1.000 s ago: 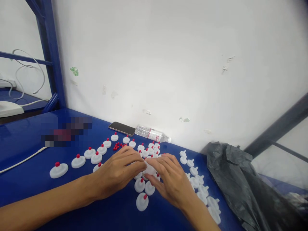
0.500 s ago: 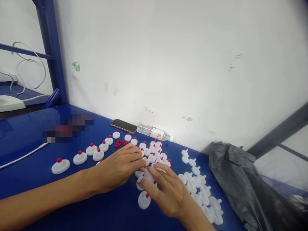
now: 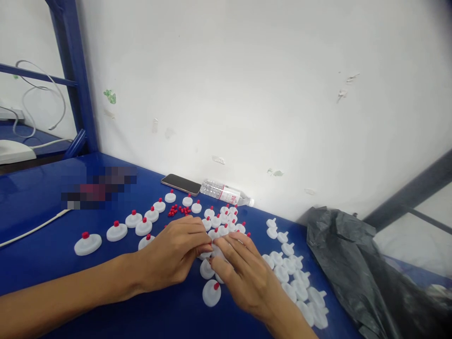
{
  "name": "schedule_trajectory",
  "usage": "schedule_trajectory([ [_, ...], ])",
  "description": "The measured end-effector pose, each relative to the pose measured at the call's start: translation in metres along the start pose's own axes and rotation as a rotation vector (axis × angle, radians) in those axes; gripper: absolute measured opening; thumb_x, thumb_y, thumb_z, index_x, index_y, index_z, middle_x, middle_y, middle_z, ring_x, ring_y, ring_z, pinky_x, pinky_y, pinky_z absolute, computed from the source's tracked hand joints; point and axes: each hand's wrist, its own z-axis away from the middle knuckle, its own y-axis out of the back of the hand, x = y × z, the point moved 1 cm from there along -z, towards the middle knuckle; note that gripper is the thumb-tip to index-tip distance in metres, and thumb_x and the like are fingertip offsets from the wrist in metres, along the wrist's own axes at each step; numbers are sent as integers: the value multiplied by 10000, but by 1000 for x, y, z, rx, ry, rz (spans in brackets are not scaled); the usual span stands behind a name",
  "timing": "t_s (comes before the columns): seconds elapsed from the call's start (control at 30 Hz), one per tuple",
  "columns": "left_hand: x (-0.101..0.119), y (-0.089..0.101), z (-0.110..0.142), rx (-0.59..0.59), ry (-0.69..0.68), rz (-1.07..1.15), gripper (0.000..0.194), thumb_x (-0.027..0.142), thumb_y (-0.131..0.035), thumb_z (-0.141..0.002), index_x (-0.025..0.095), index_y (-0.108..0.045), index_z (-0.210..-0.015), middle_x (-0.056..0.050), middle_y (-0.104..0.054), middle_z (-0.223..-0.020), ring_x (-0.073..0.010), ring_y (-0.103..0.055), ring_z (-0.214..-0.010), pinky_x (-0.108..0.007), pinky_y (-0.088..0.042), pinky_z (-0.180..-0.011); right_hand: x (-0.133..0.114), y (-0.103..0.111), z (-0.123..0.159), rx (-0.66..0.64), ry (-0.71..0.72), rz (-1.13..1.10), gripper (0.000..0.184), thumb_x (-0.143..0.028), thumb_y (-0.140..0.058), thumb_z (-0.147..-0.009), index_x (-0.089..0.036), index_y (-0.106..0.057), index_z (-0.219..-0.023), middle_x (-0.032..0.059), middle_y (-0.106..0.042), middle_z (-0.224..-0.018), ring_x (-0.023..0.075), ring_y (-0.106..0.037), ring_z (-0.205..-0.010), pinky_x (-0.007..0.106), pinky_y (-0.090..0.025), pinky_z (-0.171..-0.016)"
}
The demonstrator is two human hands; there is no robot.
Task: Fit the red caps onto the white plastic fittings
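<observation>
My left hand (image 3: 181,247) is closed in a pinch on a small red cap at the nozzle of a white round lid (image 3: 218,253). My right hand (image 3: 245,273) curls its fingers around that same lid from the right, mostly covering it. Around and beyond my hands lie several white lids with red caps (image 3: 211,294), some in a tight cluster, others spread to the left. Loose red caps (image 3: 180,211) make a small pile behind my left hand. To the right, white lids with bare nozzles (image 3: 281,274) lie in a heap.
At the wall, a phone (image 3: 181,184) and a plastic water bottle (image 3: 226,193) lie on the blue table (image 3: 148,318). A dark plastic bag (image 3: 342,254) slumps at the right edge. A white cable (image 3: 35,230) runs in from the left, near a blurred-out patch.
My left hand has shifted slightly, its fingertips now at the lid's nozzle. The right fingers have drawn closer together around the lid.
</observation>
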Motion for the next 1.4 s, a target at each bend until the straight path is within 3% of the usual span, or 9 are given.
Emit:
schedule_trajectory([
  [0.17, 0, -3, 4, -3, 97, 98, 234, 108, -443, -965, 213, -517, -770, 11, -588, -700, -159, -477, -678, -307, -380, -631, -3, 0, -3, 6, 25, 42, 228, -19, -496, -865, -183, -655, -854, 119, -773, -914, 205, -738, -855, 383, -630, -878],
  [0.5, 2, -3, 4, -100, 249, 173, 308, 200, -400, -990, 216, -597, -754, 1, -588, -683, -165, -512, -666, -309, -406, -616, -6, 0, -7, -1, 57, 74, 285, 0, -494, -848, -204, -691, -826, 85, -764, -825, 169, -719, -798, 330, -627, -876],
  [0.67, 1, 9, -5, -131, 148, 34, 284, 204, -383, -1014, 214, -588, -819, -4, -608, -755, -172, -515, -724, -324, -425, -694, 6, 0, -5, -68, 29, 114, 271, -45, -511, -900, -238, -699, -914, 66, -763, -993, 179, -712, -957, 345, -588, -966],
  [0.8, -10, 18, -11, -149, 83, -356, 330, 211, -358, -1018, 204, -572, -768, -26, -590, -738, -210, -468, -744, -379, -393, -742, 45, 7, 11, -79, -224, 34, 288, -81, -447, -962, -238, -674, -1043, 66, -732, -1095, 197, -690, -1002, 418, -563, -963],
  [0.9, -25, 18, -9, -220, 198, -641, 311, 236, -395, -1002, 196, -609, -781, -62, -616, -782, -252, -481, -805, -402, -385, -755, 79, 9, 33, -129, -649, -15, 269, -226, -419, -1021, -253, -647, -1162, 77, -702, -1137, 225, -669, -1021, 425, -557, -905],
  [0.97, -34, 16, -5, -289, 273, -726, 295, 244, -416, -997, 188, -644, -817, -82, -641, -822, -276, -502, -863, -416, -387, -788, 95, 6, 48, -220, -777, -35, 312, -262, -381, -1036, -256, -650, -1194, 78, -691, -1177, 226, -666, -1048, 430, -523, -960],
  [1.13, -47, 10, 5, -373, 356, -727, 270, 235, -449, -988, 166, -697, -906, -111, -684, -875, -295, -540, -917, -410, -393, -826, 109, -11, 78, -536, -863, -69, 418, -367, -355, -1043, -172, -625, -1296, 125, -673, -1302, 282, -585, -1256, 492, -420, -1096],
  [1.3, -45, 12, 7, -391, 412, -819, 218, 252, -514, -957, 158, -711, -957, -134, -695, -899, -331, -559, -955, -417, -399, -812, 108, -10, 81, -607, -858, -134, 489, -419, -258, -1061, -210, -545, -1398, 96, -631, -1381, 258, -571, -1292, 465, -423, -1096],
  [1.4, -40, 16, 6, -436, 459, -877, 224, 262, -525, -947, 144, -716, -947, -159, -702, -900, -352, -578, -930, -422, -402, -777, 107, -4, 74, -625, -870, -138, 475, -420, -227, -1063, -245, -549, -1366, 81, -714, -1231, 250, -654, -1160, 437, -474, -1008],
])
